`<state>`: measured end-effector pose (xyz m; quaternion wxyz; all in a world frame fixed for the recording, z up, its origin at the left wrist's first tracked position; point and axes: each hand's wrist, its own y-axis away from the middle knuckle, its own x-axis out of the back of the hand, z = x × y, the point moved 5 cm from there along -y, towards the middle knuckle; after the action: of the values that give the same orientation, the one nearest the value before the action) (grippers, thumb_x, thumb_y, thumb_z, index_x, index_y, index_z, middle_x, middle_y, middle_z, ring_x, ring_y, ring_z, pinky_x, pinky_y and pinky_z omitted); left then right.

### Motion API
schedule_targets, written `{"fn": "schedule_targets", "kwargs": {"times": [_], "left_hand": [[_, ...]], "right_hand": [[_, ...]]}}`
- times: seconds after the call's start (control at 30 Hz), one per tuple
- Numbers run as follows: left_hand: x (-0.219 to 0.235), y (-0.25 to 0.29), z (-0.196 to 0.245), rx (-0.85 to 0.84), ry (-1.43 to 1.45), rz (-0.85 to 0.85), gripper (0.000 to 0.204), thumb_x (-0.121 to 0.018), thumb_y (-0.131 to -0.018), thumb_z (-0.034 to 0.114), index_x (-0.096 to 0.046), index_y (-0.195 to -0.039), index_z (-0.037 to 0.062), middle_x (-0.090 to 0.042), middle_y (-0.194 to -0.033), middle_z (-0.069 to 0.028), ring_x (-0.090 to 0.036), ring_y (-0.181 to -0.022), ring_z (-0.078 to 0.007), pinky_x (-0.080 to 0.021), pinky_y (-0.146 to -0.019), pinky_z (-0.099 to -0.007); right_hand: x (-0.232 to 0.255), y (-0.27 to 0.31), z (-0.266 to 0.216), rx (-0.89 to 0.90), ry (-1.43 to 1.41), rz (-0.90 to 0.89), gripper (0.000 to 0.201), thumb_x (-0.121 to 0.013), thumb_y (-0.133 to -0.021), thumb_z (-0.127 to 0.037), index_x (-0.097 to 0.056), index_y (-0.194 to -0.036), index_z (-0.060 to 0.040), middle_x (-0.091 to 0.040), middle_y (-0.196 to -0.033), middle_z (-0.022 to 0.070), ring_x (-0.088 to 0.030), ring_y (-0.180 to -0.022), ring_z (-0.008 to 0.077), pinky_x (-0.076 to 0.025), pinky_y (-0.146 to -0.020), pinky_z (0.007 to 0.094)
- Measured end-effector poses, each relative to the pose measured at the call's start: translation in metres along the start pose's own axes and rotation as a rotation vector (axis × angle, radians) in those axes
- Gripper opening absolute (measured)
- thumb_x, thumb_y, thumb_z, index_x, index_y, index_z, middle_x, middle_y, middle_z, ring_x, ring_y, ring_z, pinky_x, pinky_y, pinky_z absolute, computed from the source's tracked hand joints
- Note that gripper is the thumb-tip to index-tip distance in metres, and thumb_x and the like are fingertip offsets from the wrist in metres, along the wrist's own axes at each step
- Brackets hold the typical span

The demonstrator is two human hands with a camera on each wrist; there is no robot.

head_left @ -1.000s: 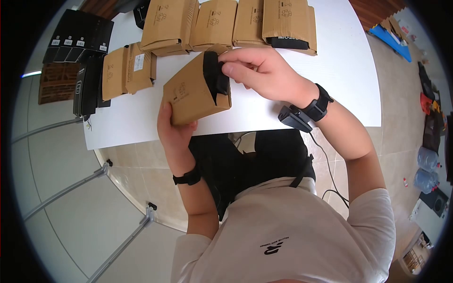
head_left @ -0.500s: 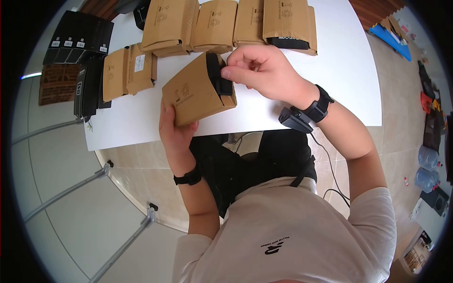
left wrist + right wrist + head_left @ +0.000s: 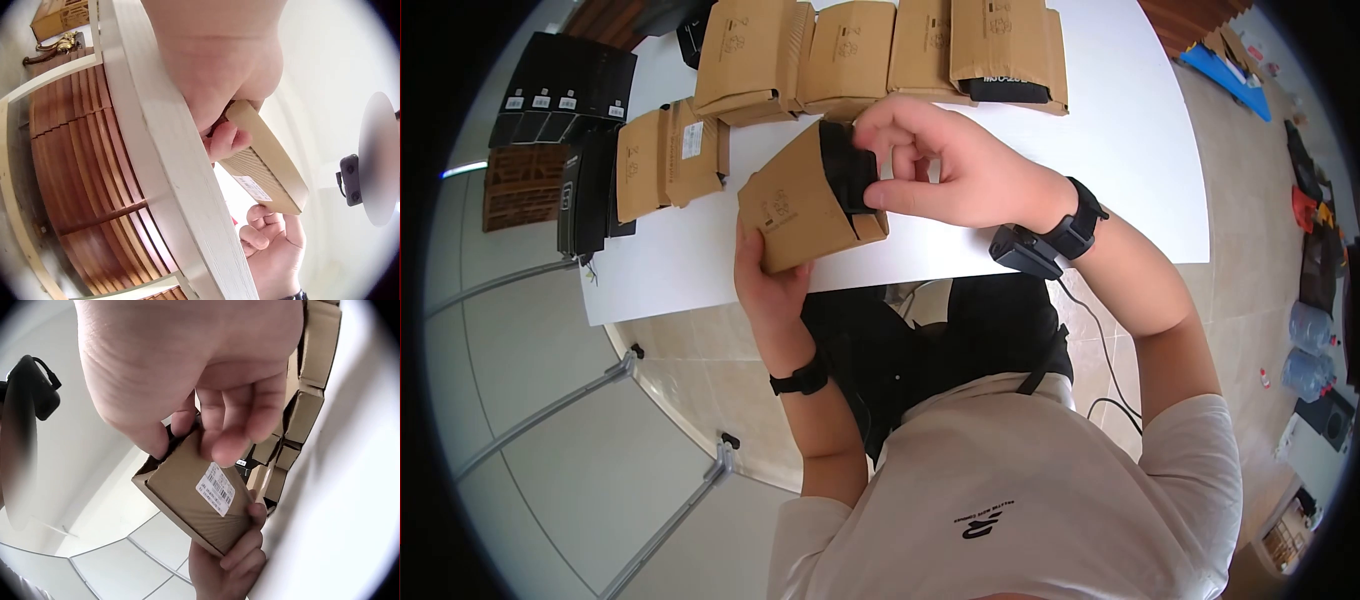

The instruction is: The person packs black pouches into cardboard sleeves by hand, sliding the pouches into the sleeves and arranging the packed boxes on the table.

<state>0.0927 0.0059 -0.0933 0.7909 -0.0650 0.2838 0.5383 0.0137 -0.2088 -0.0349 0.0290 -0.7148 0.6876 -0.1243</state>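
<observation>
Brown cardboard formed the small box (image 3: 795, 205) between the two hands, held at a slant over the near part of the white counter (image 3: 1120, 160). The person's left hand (image 3: 770, 290) gripped its lower end, with the thumb on one face and the fingers curled round beneath. The right hand (image 3: 975, 180) was at the opposite, open end, its thumb and bent forefinger pinching a black item (image 3: 847, 170) that showed at the opening. A white barcode label (image 3: 215, 489) lay flat on the box face seen from the right wrist, between the two hands. Beyond both hands, a row of brown boxes (image 3: 848, 50) stretched across the counter, and the one farthest to the right had black contents (image 3: 1008, 90) with white lettering showing at its near end. To the left of the hands lay two more cardboard boxes (image 3: 643, 165), with black boxes (image 3: 584, 195) just past them. Each wrist wore a black band, and a dark device (image 3: 1025, 252) hung beside the right one, just behind that hand, with a thin cable running down from it.
</observation>
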Motion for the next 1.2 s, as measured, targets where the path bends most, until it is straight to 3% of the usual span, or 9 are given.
{"fn": "schedule_targets", "kwargs": {"times": [0.1, 0.17, 0.3, 0.37, 0.4, 0.47, 0.57, 1.0, 1.2], "left_hand": [[0.008, 0.0, -0.002, 0.037, 0.005, 0.136, 0.048, -0.038, -0.098, 0.031, -0.043, -0.138, 0.0058, -0.06, -0.112, -0.008, -0.056, -0.073, -0.0131, -0.041, -0.052, -0.0224], [0.02, -0.005, -0.006, 0.043, 0.088, -0.183, 0.046, -0.039, -0.098, 0.033, -0.048, -0.134, 0.0046, -0.061, -0.12, -0.0089, -0.063, -0.102, -0.0211, -0.053, -0.063, -0.0282], [0.027, -0.007, -0.008, 0.053, 0.066, -0.15, 0.047, -0.039, -0.098, 0.034, -0.048, -0.134, 0.0044, -0.061, -0.122, -0.0093, -0.063, -0.103, -0.0212, -0.053, -0.062, -0.0286], [0.026, -0.008, -0.01, 0.12, 0.287, -0.467, 0.048, -0.038, -0.099, 0.034, -0.046, -0.135, 0.0032, -0.059, -0.125, -0.0105, -0.062, -0.109, -0.0242, -0.055, -0.074, -0.0313], [0.014, -0.004, -0.009, 0.118, 0.286, -0.467, 0.048, -0.038, -0.099, 0.034, -0.046, -0.135, 0.0032, -0.059, -0.125, -0.0105, -0.062, -0.109, -0.0242, -0.055, -0.074, -0.0313], [0.001, 0.003, -0.003, 0.034, -0.051, -0.04, 0.06, -0.041, -0.098, 0.034, -0.034, -0.147, 0.0018, -0.053, -0.132, -0.0118, -0.058, -0.113, -0.0204, -0.053, -0.081, -0.0285], [-0.011, 0.002, 0.001, 0.012, -0.157, -0.25, 0.065, -0.045, -0.095, 0.033, -0.029, -0.15, 0.0008, -0.045, -0.142, -0.0135, -0.047, -0.131, -0.0254, -0.048, -0.098, -0.0343], [0.0, -0.001, 0.002, -0.112, -0.024, -0.04, 0.054, -0.048, -0.095, 0.031, -0.034, -0.14, 0.0043, -0.052, -0.125, -0.0134, -0.058, -0.101, -0.0241, -0.051, -0.069, -0.0352], [-0.004, 0.0, 0.001, -0.158, -0.053, -0.341, 0.048, -0.042, -0.099, 0.03, -0.035, -0.139, 0.0035, -0.051, -0.127, -0.0138, -0.058, -0.098, -0.0251, -0.05, -0.071, -0.0358]], "right_hand": [[0.002, -0.001, -0.002, 0.018, -0.043, 0.044, 0.035, -0.074, -0.085, -0.023, -0.06, -0.11, -0.0031, -0.06, -0.072, 0.0015, -0.052, -0.058, 0.0076, -0.04, -0.054, 0.0231], [0.003, 0.0, -0.001, -0.009, -0.021, 0.035, 0.038, -0.075, -0.084, -0.024, -0.059, -0.111, -0.0025, -0.061, -0.074, 0.0023, -0.053, -0.06, 0.0082, -0.04, -0.055, 0.0232], [0.004, -0.001, -0.006, 0.06, 0.097, 0.026, 0.033, -0.076, -0.084, -0.013, -0.057, -0.108, -0.0039, -0.054, -0.071, -0.0028, -0.051, -0.061, 0.0061, -0.041, -0.055, 0.0226], [0.004, 0.0, -0.006, 0.065, 0.105, 0.033, 0.032, -0.078, -0.083, -0.014, -0.058, -0.106, -0.0043, -0.054, -0.071, -0.0027, -0.053, -0.062, 0.0065, -0.042, -0.055, 0.0228], [0.005, 0.001, -0.007, 0.077, 0.138, 0.044, 0.028, -0.078, -0.082, -0.015, -0.059, -0.1, -0.0044, -0.055, -0.071, -0.0016, -0.054, -0.062, 0.0074, -0.044, -0.056, 0.0231], [0.007, 0.001, -0.006, 0.09, 0.169, 0.053, 0.024, -0.079, -0.08, -0.015, -0.061, -0.093, -0.0045, -0.057, -0.07, -0.0006, -0.055, -0.062, 0.0082, -0.045, -0.056, 0.0234], [0.003, 0.0, -0.003, 0.167, 0.299, -0.001, 0.018, -0.078, -0.08, -0.015, -0.064, -0.084, -0.004, -0.059, -0.07, 0.0017, -0.057, -0.06, 0.01, -0.046, -0.056, 0.0239], [0.004, -0.003, 0.002, -0.004, 0.014, 0.046, 0.029, -0.064, -0.093, -0.023, -0.059, -0.114, -0.0032, -0.051, -0.066, -0.0013, -0.048, -0.058, 0.0069, -0.038, -0.053, 0.024], [-0.002, -0.002, 0.008, -0.095, -0.013, 0.003, 0.026, -0.062, -0.096, -0.017, -0.057, -0.116, -0.0017, -0.05, -0.075, -0.0042, -0.046, -0.063, 0.004, -0.039, -0.056, 0.02]]}}
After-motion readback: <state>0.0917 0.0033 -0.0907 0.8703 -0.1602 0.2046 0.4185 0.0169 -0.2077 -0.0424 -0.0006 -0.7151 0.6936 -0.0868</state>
